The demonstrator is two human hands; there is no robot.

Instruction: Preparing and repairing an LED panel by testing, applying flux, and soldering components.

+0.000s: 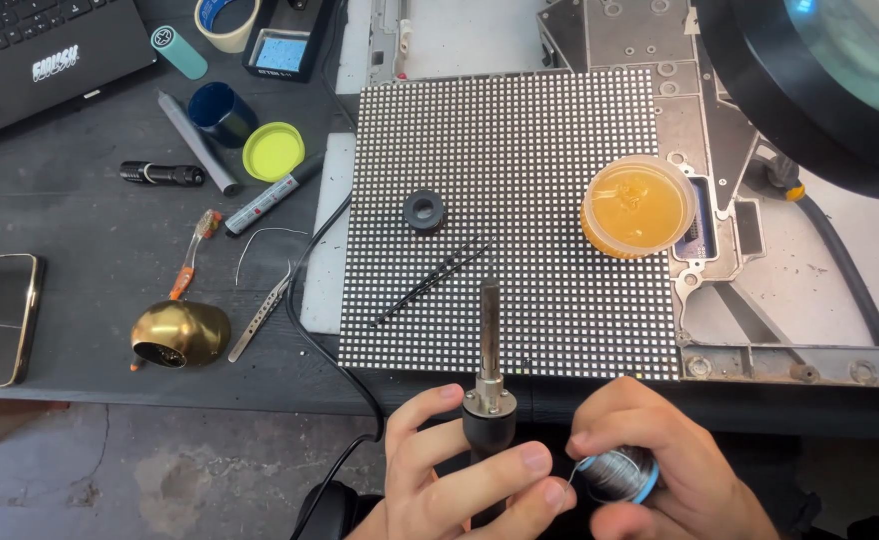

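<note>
While the left hand (450, 470) wraps its fingers around the black handle of a soldering iron (488, 400), the iron's barrel pointing to 12 o'clock over the near edge of the LED panel (520, 150), the right hand (660, 470) is curled snugly around a small spool of solder wire (622, 472). Thumb and forefinger pinch the spool's blue rim, and a loose end of wire curls off toward 9 o'clock, meeting the left hand's fingertips. Both hands sit at the 6 o'clock edge of the view, just off the table's near edge.

On the panel itself, a pair of black tweezers (430, 282) lies slanted just beyond the iron's tip, and a little black ring (424, 211) sits at about 11 o'clock from it. Over at 2 o'clock from the iron there's a round tub of amber flux (638, 207) resting on the panel's right edge. A big magnifier lamp (820, 80) hangs into the top right corner.

Off to 9 and 10 o'clock the dark table (80, 230) is pretty cluttered: a brass tip cleaner (180, 334), silver tweezers (260, 318), a phone (0, 318), a marker (270, 197), a yellow-green lid (274, 151) and a laptop (40, 50) in the far corner.
</note>
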